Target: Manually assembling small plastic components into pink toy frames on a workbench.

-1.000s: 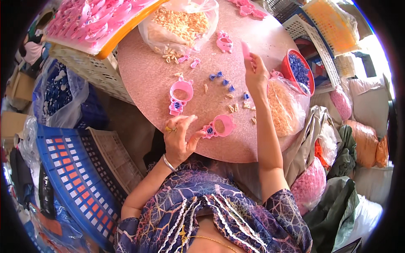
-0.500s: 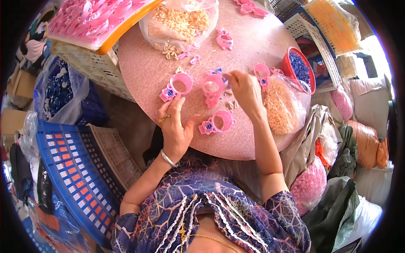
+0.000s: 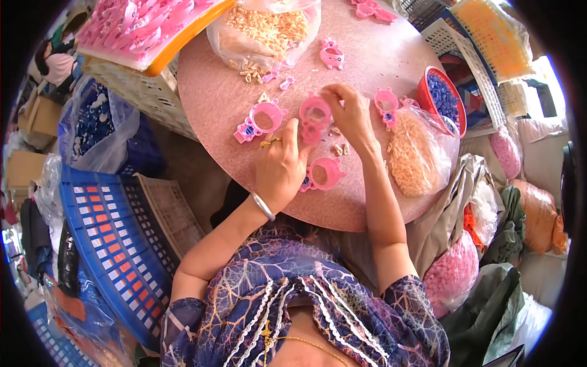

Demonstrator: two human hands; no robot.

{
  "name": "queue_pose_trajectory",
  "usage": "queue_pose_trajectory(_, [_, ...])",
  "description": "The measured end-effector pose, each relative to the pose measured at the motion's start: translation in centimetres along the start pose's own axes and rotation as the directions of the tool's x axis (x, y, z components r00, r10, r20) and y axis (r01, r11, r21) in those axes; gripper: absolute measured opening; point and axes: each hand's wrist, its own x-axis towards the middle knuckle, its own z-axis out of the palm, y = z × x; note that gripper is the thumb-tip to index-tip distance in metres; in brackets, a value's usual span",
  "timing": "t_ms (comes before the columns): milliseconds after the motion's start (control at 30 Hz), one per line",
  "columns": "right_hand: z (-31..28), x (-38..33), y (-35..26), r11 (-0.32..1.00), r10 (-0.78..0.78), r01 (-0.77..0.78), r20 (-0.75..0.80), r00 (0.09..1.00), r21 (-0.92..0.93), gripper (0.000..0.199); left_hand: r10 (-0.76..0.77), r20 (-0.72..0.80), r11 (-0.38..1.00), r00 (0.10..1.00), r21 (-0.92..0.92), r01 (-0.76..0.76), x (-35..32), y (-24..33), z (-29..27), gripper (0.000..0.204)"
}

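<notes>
Near the table's middle is a pink plastic ring-shaped toy part [image 3: 314,114] with a narrower lower end. My left hand [image 3: 280,166] closes on that end, index finger along its left edge and thumb below. My right hand [image 3: 350,115] is closed in a pinch beside the ring's upper right; whatever its fingertips hold is hidden. A similar eared ring part [image 3: 268,116] with a blue piece on its tab lies left of it. Another ring part [image 3: 326,174] lies nearer me, its tab partly behind my left hand. Small pale pieces [image 3: 340,148] lie by my right wrist.
A bag of pale pieces [image 3: 269,30] stands at the back, a second bag [image 3: 411,150] at right beside a red bowl of blue pieces [image 3: 460,101]. More pink parts [image 3: 332,56] lie farther back. A heaped pink tray [image 3: 153,67] overhangs the left; a blue basket [image 3: 113,244] stands below.
My left hand has moved right, from the left ring part to the middle one. That part has shifted slightly up and away. My right fingers have moved a little farther back, still pinched.
</notes>
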Motion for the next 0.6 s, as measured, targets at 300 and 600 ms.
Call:
queue_pose_trajectory(300, [-0.5,-0.9,3.0,0.977,-0.116,0.116,0.012,0.993,-0.177,0.02,-0.04,0.104,0.985,0.994,0.169,0.022,2.5,1.2,1.3,0.058])
queue_pose_trajectory(600, [-2.7,-1.2,2.5,0.991,0.13,-0.123,0.138,0.982,-0.055,0.024,0.054,-0.047,0.983,0.997,0.177,-0.045,2.9,0.9,0.9,0.062])
